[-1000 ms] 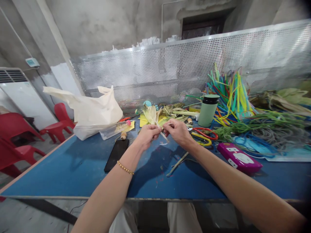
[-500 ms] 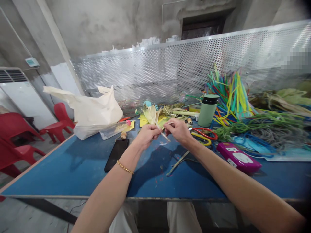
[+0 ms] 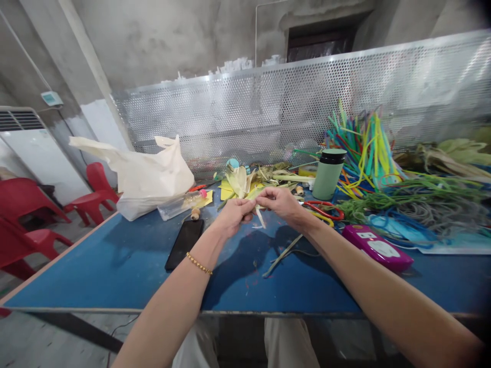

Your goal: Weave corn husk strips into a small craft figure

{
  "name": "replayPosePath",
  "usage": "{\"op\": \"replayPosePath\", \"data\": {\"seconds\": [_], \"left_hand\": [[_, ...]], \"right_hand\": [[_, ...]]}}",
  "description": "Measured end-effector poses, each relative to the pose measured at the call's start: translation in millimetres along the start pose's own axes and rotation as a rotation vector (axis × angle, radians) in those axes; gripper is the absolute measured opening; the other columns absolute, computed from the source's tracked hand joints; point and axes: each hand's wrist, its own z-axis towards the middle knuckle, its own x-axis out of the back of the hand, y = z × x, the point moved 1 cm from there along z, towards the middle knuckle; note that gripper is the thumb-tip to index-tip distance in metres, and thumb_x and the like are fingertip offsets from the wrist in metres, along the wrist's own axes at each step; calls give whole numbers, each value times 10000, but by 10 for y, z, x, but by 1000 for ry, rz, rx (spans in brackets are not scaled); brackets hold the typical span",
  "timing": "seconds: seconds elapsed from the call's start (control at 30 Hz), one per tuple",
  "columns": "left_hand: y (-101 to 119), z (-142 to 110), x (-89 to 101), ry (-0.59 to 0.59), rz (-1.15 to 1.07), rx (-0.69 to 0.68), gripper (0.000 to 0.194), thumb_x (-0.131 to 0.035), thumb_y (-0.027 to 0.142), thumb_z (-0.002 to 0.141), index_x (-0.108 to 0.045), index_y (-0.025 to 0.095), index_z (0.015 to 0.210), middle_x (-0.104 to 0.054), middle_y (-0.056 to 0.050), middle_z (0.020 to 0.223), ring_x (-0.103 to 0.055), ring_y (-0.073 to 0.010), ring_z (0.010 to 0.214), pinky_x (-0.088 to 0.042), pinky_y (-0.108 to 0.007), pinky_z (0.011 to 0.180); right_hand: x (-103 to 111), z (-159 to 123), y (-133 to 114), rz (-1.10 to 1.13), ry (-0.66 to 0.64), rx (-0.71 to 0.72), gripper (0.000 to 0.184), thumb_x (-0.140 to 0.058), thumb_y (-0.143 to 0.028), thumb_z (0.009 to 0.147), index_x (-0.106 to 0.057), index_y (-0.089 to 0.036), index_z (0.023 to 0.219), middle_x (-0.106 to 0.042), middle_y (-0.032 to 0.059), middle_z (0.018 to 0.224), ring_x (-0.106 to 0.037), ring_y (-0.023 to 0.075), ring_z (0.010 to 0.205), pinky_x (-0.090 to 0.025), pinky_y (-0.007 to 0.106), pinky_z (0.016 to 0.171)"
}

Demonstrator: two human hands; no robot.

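Fingerwork: pinching pale strip (image 3: 261, 219) with left hand (image 3: 237, 212), left of green tumbler (image 3: 329, 175) and nearer than it; apparently pinching it with right hand (image 3: 279, 205) too; probably shaping, seemingly needing steady left hold, small right-finger adjustments.

Left of the black phone (image 3: 184, 246), a hand could pass over open blue tabletop (image 3: 115, 271); the clear bottle (image 3: 178, 207) and white bag (image 3: 151, 174) bar its far side, the left hand (image 3: 235, 215) its right.
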Motion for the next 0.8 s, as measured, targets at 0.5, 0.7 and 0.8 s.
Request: {"op": "replayPosePath", "data": {"seconds": [0.5, 0.7, 0.8], "left_hand": [[53, -60, -35, -69, 19, 51, 423, -867, 398, 594, -558, 117, 524, -368, 52, 517, -265, -31, 477, -126, -263, 503], [75, -81, -44, -81, 49, 61, 390, -868, 397, 572, -602, 114, 539, -425, 33, 509, -284, -36, 484, -148, -264, 507], [84, -87, -50, -84, 61, 61, 399, -871, 418, 556, -606, 120, 531, -431, 31, 489, -284, -39, 481, -154, -264, 505]], "right_hand": [[-15, -13, 25, 64, -46, -28, 250, -737, -375, 675, -631, -149, 662, -585, -11, 571, -506, 105, 541, -391, 249, 534], [-27, -33, 24, 53, -24, -10, 237, -717, -368, 691, -634, -147, 662, -607, -1, 591, -518, 109, 546, -407, 249, 535], [-30, -35, 41, 61, -14, 0, 230, -714, -361, 691, -636, -147, 660, -616, 1, 592, -518, 108, 546, -413, 247, 537]]}}
